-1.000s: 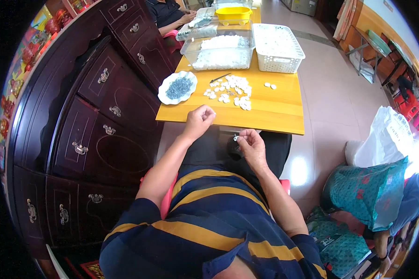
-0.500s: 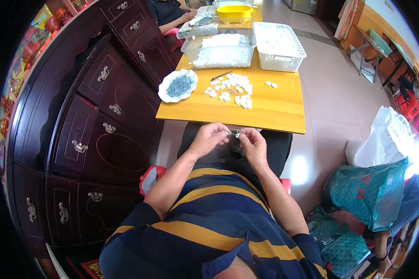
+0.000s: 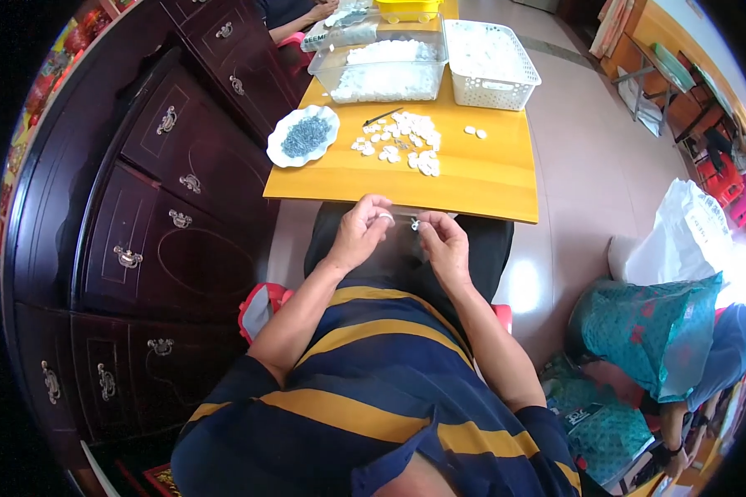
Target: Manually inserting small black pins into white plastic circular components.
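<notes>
Both my hands are raised over my lap, just off the near edge of the wooden table (image 3: 481,182). My left hand (image 3: 359,236) pinches a small white round piece (image 3: 385,217) between thumb and fingers. A short distance to its right, my right hand (image 3: 445,248) grips a small white piece with a dark bit (image 3: 415,224), too small to make out fully. On the table ahead lie loose white round pieces (image 3: 414,128), some scattered, some heaped. To their left stands a scalloped white dish (image 3: 277,149) filled with small dark grey parts (image 3: 305,137).
Behind the pieces stand a clear plastic bin (image 3: 327,80) of white pieces and a white perforated basket (image 3: 496,94). A thin dark tool (image 3: 383,117) lies nearby. A dark wooden cabinet (image 3: 215,257) borders my left. Bags (image 3: 651,331) and another person's arm (image 3: 675,431) are at right.
The whole view has shifted, so the table sits higher in the picture. My hands are slightly farther apart, and the white piece in my left hand shows more. Both hands keep their pinch.
</notes>
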A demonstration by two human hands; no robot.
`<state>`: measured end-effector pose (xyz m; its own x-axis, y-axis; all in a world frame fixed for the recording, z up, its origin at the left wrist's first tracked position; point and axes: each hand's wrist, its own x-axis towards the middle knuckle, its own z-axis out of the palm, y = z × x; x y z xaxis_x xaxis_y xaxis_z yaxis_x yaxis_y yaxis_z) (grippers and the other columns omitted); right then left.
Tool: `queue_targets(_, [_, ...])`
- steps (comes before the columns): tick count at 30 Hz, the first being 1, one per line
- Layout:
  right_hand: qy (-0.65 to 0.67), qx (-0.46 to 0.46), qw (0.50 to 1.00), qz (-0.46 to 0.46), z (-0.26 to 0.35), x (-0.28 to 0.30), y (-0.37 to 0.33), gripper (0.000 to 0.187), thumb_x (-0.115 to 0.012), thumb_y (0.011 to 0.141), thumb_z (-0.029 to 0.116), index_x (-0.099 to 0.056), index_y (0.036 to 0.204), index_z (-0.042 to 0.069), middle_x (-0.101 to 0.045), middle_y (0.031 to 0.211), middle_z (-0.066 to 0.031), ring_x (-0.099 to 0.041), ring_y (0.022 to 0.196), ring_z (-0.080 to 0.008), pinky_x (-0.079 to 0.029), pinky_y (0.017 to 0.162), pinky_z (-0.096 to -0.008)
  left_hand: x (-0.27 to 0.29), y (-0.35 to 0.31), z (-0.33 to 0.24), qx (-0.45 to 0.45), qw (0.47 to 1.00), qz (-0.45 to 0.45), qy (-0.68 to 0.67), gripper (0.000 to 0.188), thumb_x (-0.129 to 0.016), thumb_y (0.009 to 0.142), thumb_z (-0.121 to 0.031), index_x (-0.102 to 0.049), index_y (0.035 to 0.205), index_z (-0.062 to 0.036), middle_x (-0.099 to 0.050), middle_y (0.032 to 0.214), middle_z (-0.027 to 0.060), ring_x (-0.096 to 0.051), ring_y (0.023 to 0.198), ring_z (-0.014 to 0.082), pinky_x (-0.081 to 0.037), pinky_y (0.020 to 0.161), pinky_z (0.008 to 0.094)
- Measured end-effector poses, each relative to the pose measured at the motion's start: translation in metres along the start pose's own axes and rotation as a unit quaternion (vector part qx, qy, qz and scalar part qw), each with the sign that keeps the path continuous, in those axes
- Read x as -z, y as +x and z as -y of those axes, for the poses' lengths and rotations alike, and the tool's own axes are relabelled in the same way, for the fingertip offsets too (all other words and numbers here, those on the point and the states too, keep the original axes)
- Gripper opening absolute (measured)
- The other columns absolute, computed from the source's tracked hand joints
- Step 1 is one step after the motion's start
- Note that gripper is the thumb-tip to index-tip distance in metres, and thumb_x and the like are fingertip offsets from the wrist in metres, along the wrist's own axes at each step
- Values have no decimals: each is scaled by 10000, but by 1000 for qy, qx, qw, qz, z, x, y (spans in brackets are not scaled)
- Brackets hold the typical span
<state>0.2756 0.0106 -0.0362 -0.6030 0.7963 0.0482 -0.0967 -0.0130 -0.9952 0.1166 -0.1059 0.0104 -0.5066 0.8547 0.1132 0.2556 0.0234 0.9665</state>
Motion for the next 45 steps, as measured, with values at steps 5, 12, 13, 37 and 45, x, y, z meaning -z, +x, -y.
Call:
queue_targets(5, [25, -27, 999, 7, 4, -1, -1, 168, -692, 970, 117, -734, 1108, 31, -724, 901, -24, -612, 724, -90, -515, 701, -268, 0, 1, 7, 11, 1000, 12, -16, 201, -607, 1020, -64, -711, 1171, 19, -726, 960, 41, -622, 754, 58, -541, 666, 229])
queue_targets(12, [17, -37, 999, 11, 10, -2, -4, 169, -685, 976, 115, -733, 1118, 35, -729, 913, -17, -617, 729, -87, -519, 704, -261, 1, 0, 4, -17, 1000, -9, 9, 313, -617, 1024, -81, -686, 1318, 4, -705, 953, 20, -597, 731, 60, -533, 661, 223])
queue_targets(13, [18, -30, 999, 12, 9, -2, -4, 170, -683, 976, 115, -733, 1117, 34, -731, 917, -17, -620, 733, -87, -521, 707, -261, 0, 0, -1, -17, 1000, -9, 9, 313, -617, 1024, -81, -686, 1318, 4, -705, 953, 20, -597, 731, 60, -533, 661, 223])
queue_targets(37, [-23, -45, 998, 42, 12, -4, -7, 154, -681, 969, 108, -746, 1091, 41, -751, 937, -47, -661, 831, -109, -526, 788, -280, 2, 3, -8, -45, 997, 44, 47, 182, -627, 1008, -15, -714, 1166, 10, -700, 911, -11, -588, 784, 44, -499, 701, 211])
queue_targets(45, [-29, -41, 998, 40, 6, -5, -6, 162, -682, 965, 119, -746, 1091, 41, -754, 949, -54, -674, 870, -125, -527, 833, -286, 2, 2, -9, -74, 993, 51, 82, 175, -646, 994, -16, -727, 1147, 8, -727, 938, 10, -623, 821, 58, -515, 735, 230])
